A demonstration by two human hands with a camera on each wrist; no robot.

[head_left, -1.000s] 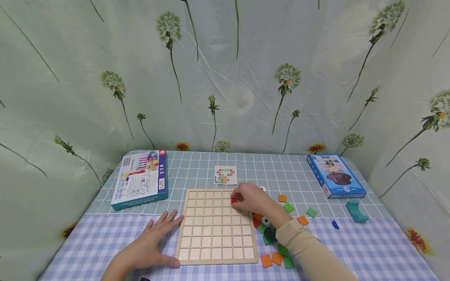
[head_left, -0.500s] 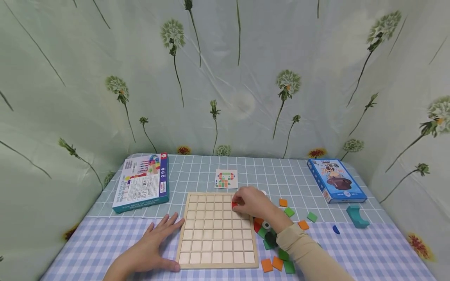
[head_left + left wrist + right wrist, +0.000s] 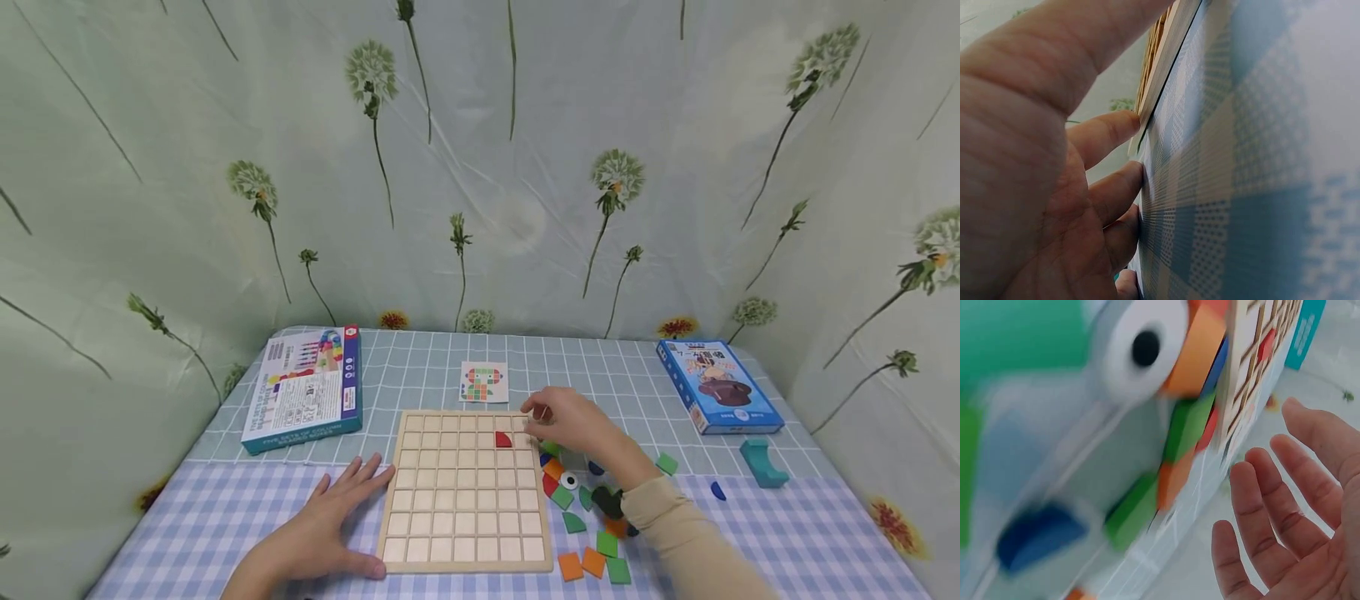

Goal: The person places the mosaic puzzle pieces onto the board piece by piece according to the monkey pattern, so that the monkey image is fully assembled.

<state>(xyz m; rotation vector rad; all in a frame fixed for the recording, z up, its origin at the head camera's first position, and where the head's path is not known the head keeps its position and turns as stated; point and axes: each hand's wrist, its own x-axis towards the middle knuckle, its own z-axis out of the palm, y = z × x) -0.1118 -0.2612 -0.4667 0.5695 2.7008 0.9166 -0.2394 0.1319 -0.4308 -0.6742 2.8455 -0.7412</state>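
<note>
A square wooden grid board [image 3: 444,478] lies flat on the tablecloth. In one of its cells near the upper right sits a red quarter-circle piece [image 3: 502,439]. My left hand [image 3: 322,525] rests spread at the board's left side; its thumb and index fingertip touch the frame. Over the board's upper right edge is my right hand [image 3: 577,429], holding nothing, and the right wrist view shows its fingers [image 3: 1279,519] loosely extended. Beside the board on the right lie loose coloured pieces, among them a green square [image 3: 618,571], an orange square [image 3: 570,567] and a white eye disc [image 3: 569,481].
A picture card [image 3: 483,382] lies beyond the board. A white and teal box [image 3: 303,387] stands at the back left, a blue box [image 3: 718,386] at the back right. Near the latter lie a teal curved block [image 3: 762,463] and a blue half-round piece [image 3: 717,491].
My right hand has let go of the red quarter-circle piece, which stays in its cell, and has moved right toward the board's edge. The left hand keeps its place.
</note>
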